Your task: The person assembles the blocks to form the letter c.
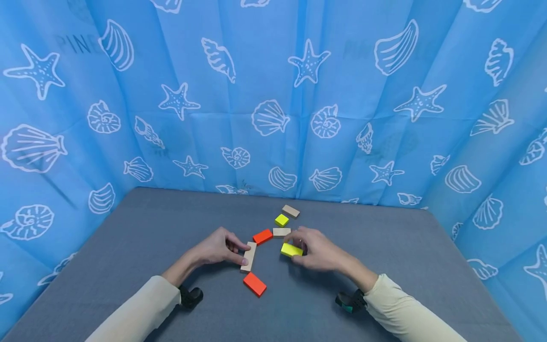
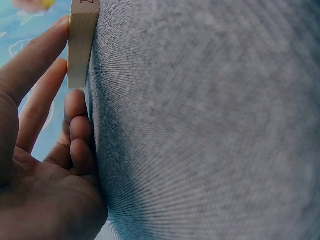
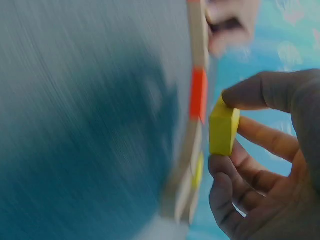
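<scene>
My left hand (image 1: pixel 219 248) is at a plain wooden block (image 1: pixel 249 257) lying on the grey cloth. In the left wrist view, extended fingertips touch one face of this wooden block (image 2: pixel 81 47), while the other fingers curl near the cloth. Between thumb and fingers, my right hand (image 1: pixel 319 251) pinches a yellow block (image 1: pixel 292 250). The right wrist view shows that yellow block (image 3: pixel 223 131) held above the cloth, with the thumb on one end. A red block (image 1: pixel 262 236) adjoins the wooden block's far end; another red block (image 1: pixel 255 284) lies at its near end.
Beyond the right hand are a wooden block (image 1: pixel 281 232), a small yellow block (image 1: pixel 281 220) and a farther wooden block (image 1: pixel 291 211), forming a curved line with the others. Grey cloth (image 1: pixel 171 213) covers the table. A blue shell-patterned curtain (image 1: pixel 273 156) borders it.
</scene>
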Demonstrator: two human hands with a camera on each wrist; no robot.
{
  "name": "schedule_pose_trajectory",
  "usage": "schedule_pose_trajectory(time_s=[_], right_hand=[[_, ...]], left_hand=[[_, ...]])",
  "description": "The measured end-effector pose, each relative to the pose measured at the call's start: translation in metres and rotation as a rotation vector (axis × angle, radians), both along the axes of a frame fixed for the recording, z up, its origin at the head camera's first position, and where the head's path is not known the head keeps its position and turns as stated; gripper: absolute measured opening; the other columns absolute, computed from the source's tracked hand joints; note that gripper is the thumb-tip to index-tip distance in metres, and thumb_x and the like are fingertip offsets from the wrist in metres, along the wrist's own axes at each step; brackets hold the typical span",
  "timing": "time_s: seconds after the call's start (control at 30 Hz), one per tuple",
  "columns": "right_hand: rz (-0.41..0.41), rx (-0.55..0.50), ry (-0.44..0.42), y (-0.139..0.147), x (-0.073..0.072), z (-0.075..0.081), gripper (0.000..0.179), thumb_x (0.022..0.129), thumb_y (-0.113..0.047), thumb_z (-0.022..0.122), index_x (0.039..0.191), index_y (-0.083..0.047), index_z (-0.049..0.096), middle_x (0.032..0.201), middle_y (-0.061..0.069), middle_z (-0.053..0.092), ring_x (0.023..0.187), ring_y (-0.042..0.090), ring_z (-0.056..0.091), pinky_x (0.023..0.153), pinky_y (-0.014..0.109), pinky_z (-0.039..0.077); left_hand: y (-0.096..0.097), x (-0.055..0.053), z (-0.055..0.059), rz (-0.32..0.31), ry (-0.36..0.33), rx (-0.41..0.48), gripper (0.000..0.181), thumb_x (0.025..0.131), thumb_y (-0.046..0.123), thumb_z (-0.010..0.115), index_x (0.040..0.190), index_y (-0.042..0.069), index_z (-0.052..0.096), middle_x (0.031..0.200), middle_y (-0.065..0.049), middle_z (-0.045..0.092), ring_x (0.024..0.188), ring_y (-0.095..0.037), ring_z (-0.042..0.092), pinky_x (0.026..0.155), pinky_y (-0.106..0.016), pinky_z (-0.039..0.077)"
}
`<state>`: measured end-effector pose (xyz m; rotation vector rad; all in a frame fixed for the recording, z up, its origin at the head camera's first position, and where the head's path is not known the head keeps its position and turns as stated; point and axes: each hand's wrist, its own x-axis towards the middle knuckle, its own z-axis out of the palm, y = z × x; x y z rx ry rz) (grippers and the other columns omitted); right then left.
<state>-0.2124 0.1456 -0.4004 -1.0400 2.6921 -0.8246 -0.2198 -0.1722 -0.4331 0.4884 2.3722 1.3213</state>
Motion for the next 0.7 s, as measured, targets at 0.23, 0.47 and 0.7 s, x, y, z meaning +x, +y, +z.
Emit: schedule_pose_trajectory(time_s=[0.23,0.47,0.7], right_hand=[[0.132,0.019,-0.166,-0.010,0.026,-0.016,0.036,0.089,-0.016,0.075,0.124,-0.016,0.070,0.093,-0.011,0.055,0.080,0.009,0.054,0.068,0.027,0.046],[0.223,-0.101,-0.119,-0.014,0.031,-0.045,0.030,0.093,-0.040,0.074,0.117,-0.021,0.071,0.093,-0.013,0.056,0.077,0.002,0.052,0.063,0.023,0.045],[0.156,-0.088,-0.174,-0.030,0.054,-0.025,0.026,0.087,-0.027,0.082,0.109,-0.015,0.074,0.087,-0.015,0.057,0.074,-0.001,0.054,0.064,0.020,0.047]], left_hand=[[0.000,-0.001,0.000,-0.003,0.004,-0.001,0.036,0.077,0.017,0.091,0.111,0.010,0.080,0.081,-0.003,0.063,0.072,-0.018,0.054,0.060,-0.026,0.039],[0.001,-0.002,-0.001,0.004,-0.006,-0.008,0.035,0.077,0.018,0.091,0.110,0.013,0.081,0.083,-0.003,0.064,0.074,-0.019,0.055,0.061,-0.027,0.041],[0.001,-0.002,-0.002,0.015,-0.017,-0.007,0.035,0.076,0.018,0.091,0.110,0.013,0.081,0.083,-0.003,0.064,0.075,-0.020,0.055,0.061,-0.028,0.041]])
